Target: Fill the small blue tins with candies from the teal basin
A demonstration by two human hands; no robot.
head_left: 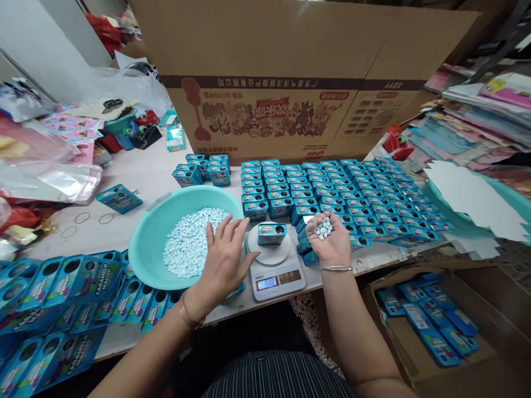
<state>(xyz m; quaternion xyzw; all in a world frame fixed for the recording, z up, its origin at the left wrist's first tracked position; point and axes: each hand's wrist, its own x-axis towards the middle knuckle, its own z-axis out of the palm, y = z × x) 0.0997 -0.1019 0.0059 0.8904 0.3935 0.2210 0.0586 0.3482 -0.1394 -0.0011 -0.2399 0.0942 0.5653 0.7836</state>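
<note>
My right hand (329, 243) is turned palm up, fingers curled around a small heap of pale blue candies (322, 227). Over the right rim of a turquoise basin (139, 243) hovers my left hand (222, 260), its fingers spread and holding nothing. Many more pale candies (186, 246) lie in the basin. Between my hands stands a white digital scale (269, 271) with its display lit. On its round plate sits a small blue box (271, 234) with a dark round opening or window on top.
Rows of blue boxes (332, 190) fill the table's back right. More boxes (78, 282) are stacked at front left. A large cardboard carton (274, 61) stands behind. An open carton (493, 354) with blue boxes lies low at right. Paper stacks (477, 121) rise at far right.
</note>
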